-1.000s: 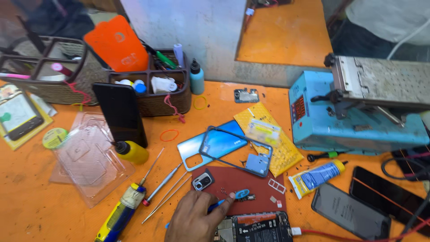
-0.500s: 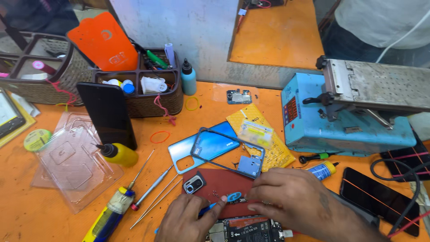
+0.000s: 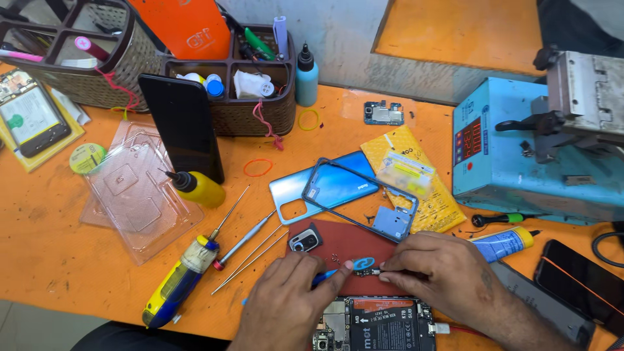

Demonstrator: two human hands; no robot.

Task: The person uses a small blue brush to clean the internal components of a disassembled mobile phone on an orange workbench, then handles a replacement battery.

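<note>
Nearest, an opened phone [image 3: 380, 328] lies at the worktop [image 3: 78, 260] edge btwn both wrists. Left hand [image 3: 292, 305] is curled round a blue tool [image 3: 323, 278]. Right hand [image 3: 442, 273] pinches a tiny dark part [image 3: 368, 272] w/ thumb & finger, on the red mat [image 3: 351, 247]. Just behind: camera ring [image 3: 304, 240], phone frame [image 3: 361, 198] over blue back cover [image 3: 305, 192]. Far back, a brown basket [image 3: 260, 114].
</note>
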